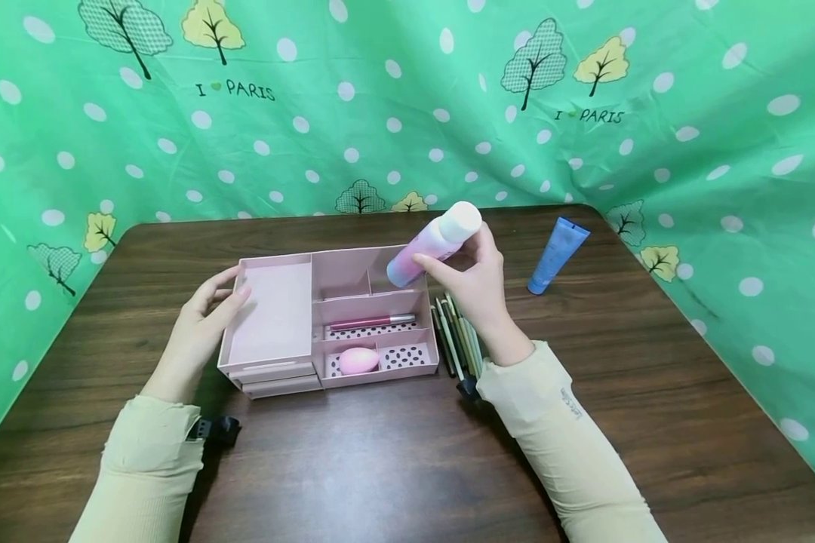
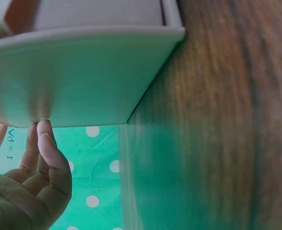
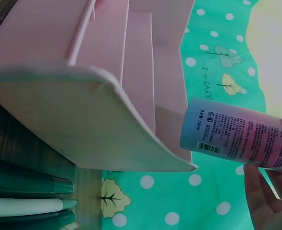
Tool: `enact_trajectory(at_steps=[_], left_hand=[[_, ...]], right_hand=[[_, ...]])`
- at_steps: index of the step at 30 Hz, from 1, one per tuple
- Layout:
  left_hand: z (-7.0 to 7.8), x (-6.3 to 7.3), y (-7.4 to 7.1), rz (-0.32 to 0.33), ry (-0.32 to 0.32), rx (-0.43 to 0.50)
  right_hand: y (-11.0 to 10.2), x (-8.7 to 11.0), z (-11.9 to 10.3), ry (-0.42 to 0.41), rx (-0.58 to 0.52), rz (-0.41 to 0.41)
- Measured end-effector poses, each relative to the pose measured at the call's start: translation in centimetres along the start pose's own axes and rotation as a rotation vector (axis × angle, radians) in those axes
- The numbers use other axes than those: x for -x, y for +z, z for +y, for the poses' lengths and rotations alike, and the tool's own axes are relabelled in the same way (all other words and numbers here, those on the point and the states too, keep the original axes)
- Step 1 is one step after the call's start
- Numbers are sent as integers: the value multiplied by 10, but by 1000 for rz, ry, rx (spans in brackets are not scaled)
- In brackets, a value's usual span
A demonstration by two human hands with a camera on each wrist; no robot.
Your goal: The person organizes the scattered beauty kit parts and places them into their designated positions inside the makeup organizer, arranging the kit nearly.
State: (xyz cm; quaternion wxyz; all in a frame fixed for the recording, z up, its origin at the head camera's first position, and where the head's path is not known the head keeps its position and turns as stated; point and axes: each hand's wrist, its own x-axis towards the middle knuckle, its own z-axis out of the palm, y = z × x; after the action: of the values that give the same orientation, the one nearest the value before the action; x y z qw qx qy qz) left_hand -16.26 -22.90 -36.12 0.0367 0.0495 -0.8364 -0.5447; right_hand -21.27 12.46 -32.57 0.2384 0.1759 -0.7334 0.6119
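While the left hand [image 1: 200, 324] rests straight-fingered against the pink organizer [image 1: 278, 317], apparently steadying it, the right hand [image 1: 472, 283] grips the tilted bottle [image 1: 435, 243], base lowest, over the rear compartment just beyond its fingertips.

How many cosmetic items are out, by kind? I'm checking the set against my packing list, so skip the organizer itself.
Bottles: 1, pink-blue bottle gripped by the right hand
Tubes: 1, blue tube
Sponges: 1, pink sponge
Slim pink sticks: 1, pink stick
Pens or pencils beside the organizer: about 5, pencils
Total: about 9
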Motion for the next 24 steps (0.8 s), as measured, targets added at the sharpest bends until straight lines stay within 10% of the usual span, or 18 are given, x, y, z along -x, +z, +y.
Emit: enact_trajectory(at_steps=[24], left_hand=[[-2,-1,0,-11,2,6]], right_hand=[[20,-32,5,79,339,-255]])
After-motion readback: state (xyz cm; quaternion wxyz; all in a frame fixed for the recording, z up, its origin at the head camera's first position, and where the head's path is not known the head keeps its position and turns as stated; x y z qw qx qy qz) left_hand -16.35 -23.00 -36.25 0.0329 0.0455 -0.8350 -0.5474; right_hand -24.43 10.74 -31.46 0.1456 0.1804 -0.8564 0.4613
